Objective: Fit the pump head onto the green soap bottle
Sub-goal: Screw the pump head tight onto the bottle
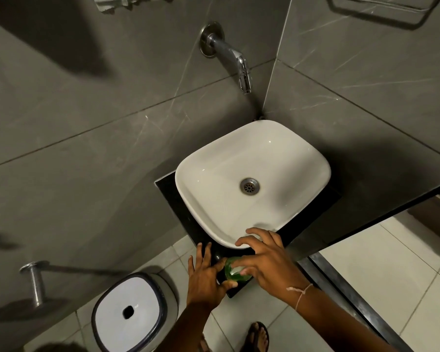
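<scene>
Two hands at counter's front corner. White basin [252,174] w/ drain behind, wall tap [229,55] above, bin [130,309] lower left. Left hand [205,274] gripping green soap bottle [235,271] on black counter [188,224]; right hand [266,262] pinching white pump head [237,269] atop, covering most of it.

left hand [205,278] steadies green soap bottle [235,271]; right hand [267,262] on top

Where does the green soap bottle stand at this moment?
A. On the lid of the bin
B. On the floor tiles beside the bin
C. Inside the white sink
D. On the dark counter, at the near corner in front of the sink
D: the green soap bottle stands on the dark counter just in front of the sink, between the left hand and the right hand.
</scene>
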